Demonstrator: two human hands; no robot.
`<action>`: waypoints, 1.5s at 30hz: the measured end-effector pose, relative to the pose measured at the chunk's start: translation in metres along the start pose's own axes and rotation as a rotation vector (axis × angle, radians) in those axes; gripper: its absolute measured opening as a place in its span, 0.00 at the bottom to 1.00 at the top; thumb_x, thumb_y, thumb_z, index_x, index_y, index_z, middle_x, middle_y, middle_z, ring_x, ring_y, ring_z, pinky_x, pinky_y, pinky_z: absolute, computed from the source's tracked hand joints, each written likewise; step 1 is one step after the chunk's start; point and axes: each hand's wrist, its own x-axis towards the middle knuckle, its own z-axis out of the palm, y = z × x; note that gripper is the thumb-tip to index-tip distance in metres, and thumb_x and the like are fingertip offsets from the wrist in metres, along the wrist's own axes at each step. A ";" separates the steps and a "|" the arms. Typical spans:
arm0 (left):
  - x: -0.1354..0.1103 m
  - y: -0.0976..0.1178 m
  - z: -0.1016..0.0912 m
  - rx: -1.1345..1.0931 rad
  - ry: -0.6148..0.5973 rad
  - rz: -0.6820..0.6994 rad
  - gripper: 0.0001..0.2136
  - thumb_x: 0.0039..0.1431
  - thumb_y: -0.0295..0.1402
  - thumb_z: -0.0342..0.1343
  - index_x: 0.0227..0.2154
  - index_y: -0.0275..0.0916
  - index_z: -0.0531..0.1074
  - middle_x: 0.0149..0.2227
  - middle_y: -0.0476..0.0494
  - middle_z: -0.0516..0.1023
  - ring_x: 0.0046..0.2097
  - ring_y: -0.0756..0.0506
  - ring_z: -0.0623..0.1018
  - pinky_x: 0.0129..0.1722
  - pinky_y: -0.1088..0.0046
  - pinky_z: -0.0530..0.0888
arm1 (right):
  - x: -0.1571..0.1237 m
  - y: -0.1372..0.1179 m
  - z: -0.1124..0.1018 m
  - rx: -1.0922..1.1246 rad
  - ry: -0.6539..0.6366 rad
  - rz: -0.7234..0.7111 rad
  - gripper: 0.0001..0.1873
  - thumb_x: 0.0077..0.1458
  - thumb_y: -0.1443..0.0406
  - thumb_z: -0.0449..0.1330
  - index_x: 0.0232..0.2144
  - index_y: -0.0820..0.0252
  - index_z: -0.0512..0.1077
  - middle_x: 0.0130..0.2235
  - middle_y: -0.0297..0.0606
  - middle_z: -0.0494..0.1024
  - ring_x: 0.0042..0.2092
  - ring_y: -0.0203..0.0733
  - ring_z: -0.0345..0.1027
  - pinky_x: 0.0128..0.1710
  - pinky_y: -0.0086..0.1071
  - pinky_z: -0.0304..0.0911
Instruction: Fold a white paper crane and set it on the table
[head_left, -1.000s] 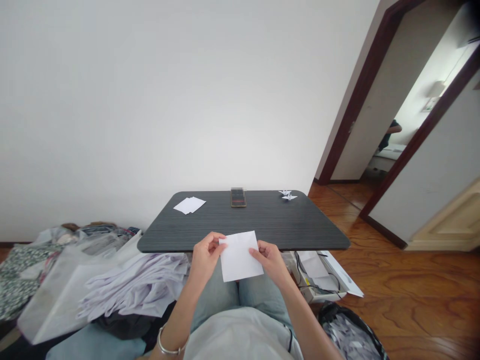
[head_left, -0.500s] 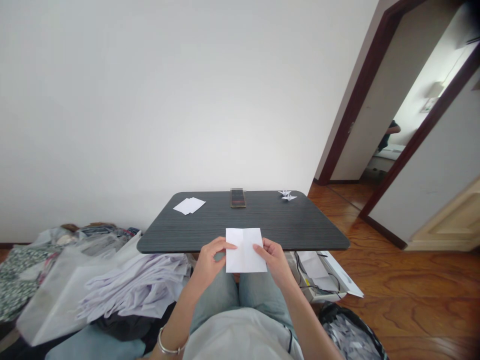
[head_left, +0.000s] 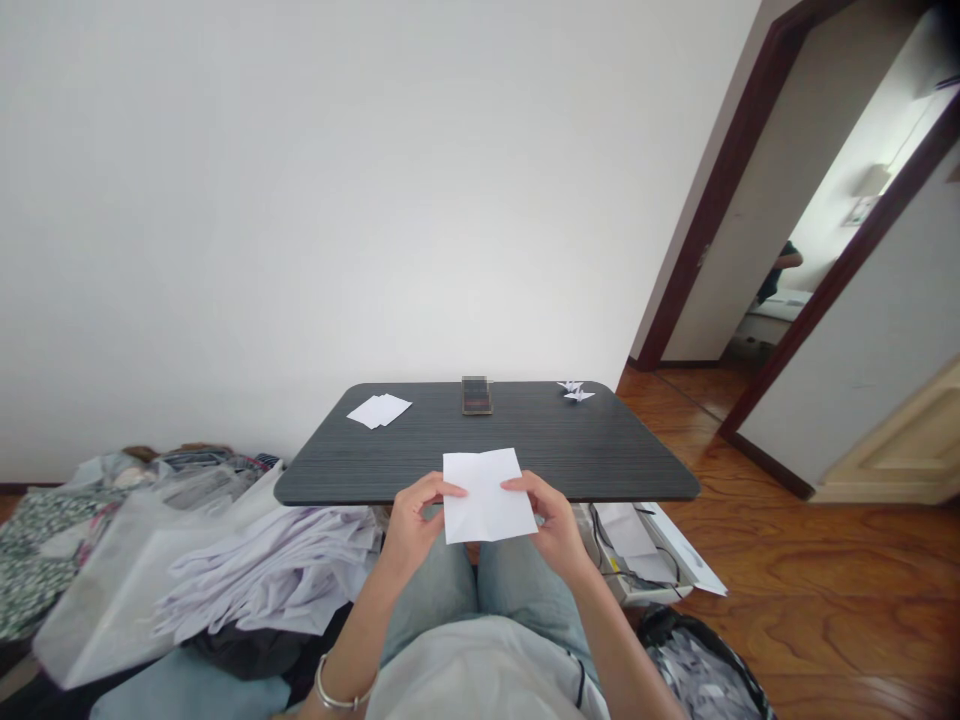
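Note:
I hold a white square sheet of paper (head_left: 486, 494) upright over my lap, just in front of the near edge of the dark table (head_left: 600, 455). My left hand (head_left: 415, 522) pinches its left edge and my right hand (head_left: 551, 515) pinches its right edge. A faint crease runs across the sheet. Further back on the table lie a few loose white sheets (head_left: 379, 409) at the left, a small dark phone-like object (head_left: 475, 395) in the middle, and small folded paper figures (head_left: 575, 390) at the right.
Piles of cloth and plastic bags (head_left: 187, 560) crowd the floor to my left. A box with papers (head_left: 645, 550) and a dark bag (head_left: 697, 670) sit at my right. A doorway (head_left: 787, 270) opens at the right; a person is partly visible beyond it.
The sheet has been turned and raised from a tilted position near my lap to a more upright one at the table edge; both hands stayed on its sides.

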 end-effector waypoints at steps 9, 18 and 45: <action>-0.003 -0.004 0.003 -0.025 -0.007 -0.018 0.04 0.48 0.31 0.60 0.27 0.36 0.73 0.33 0.43 0.73 0.36 0.47 0.74 0.35 0.74 0.71 | 0.001 -0.002 0.004 0.039 0.004 0.031 0.07 0.42 0.68 0.65 0.28 0.56 0.72 0.38 0.40 0.73 0.38 0.44 0.68 0.32 0.29 0.61; -0.005 0.002 0.005 0.008 -0.043 0.068 0.07 0.45 0.33 0.62 0.27 0.37 0.74 0.31 0.43 0.73 0.33 0.46 0.73 0.30 0.75 0.67 | -0.001 -0.016 0.009 0.052 0.027 0.104 0.08 0.39 0.66 0.66 0.27 0.57 0.72 0.33 0.39 0.73 0.32 0.41 0.67 0.28 0.29 0.60; -0.005 0.019 0.006 0.094 -0.090 0.100 0.08 0.47 0.37 0.60 0.29 0.37 0.73 0.33 0.42 0.73 0.34 0.45 0.73 0.32 0.74 0.67 | -0.002 -0.027 0.015 -0.171 0.064 -0.073 0.05 0.44 0.66 0.59 0.28 0.56 0.71 0.28 0.34 0.71 0.28 0.40 0.63 0.27 0.29 0.55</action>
